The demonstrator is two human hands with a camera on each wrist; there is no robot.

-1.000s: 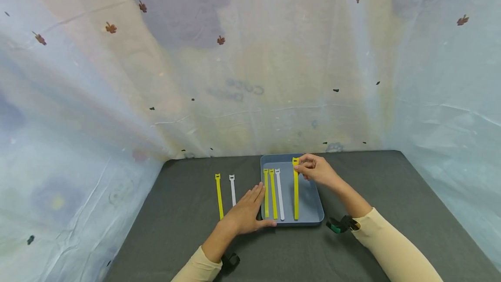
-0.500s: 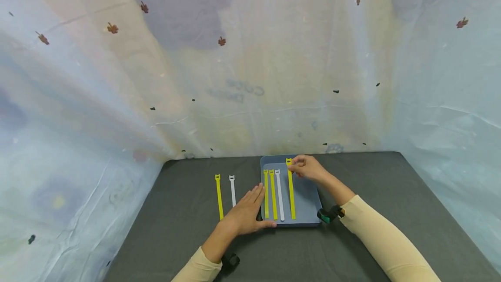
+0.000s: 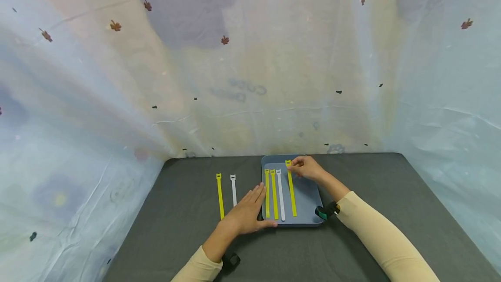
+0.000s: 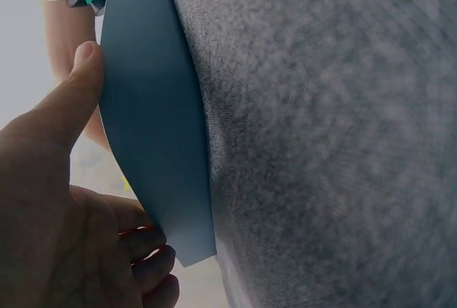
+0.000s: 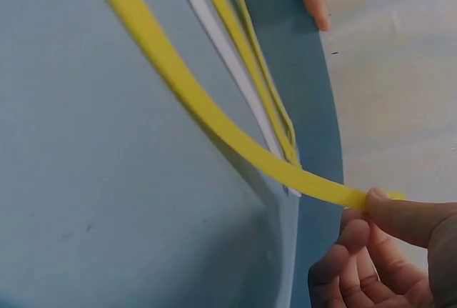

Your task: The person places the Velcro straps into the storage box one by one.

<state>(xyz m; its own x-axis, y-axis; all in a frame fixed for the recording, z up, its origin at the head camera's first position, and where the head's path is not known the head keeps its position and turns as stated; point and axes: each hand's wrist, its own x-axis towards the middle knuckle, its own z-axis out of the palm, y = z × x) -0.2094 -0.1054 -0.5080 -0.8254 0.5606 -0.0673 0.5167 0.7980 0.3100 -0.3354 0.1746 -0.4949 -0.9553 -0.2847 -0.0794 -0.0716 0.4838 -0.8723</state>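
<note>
My right hand (image 3: 309, 168) pinches a yellow hook-and-loop cable tie (image 3: 292, 190) between thumb and fingertips near its slotted head. In the right wrist view this cable tie (image 5: 207, 113) bows from the raised head down towards the tray floor. To its left two yellow ties (image 3: 274, 195) and a white tie (image 3: 281, 196) lie side by side in the blue-grey tray (image 3: 308, 210). My left hand (image 3: 246, 214) rests along the tray's left side, fingers straight. Its thumb (image 4: 87, 61) touches the front rim in the left wrist view.
Left of the tray, another yellow tie (image 3: 220, 195) and another white tie (image 3: 233, 188) lie on the dark grey cloth (image 3: 180, 212), their lower ends hidden by my left hand. A patterned curtain (image 3: 250, 77) hangs behind the table.
My right hand has moved left with the yellow cable tie, bringing it closer to the white one, then slightly lower. The left hand has stayed at the tray's side.
</note>
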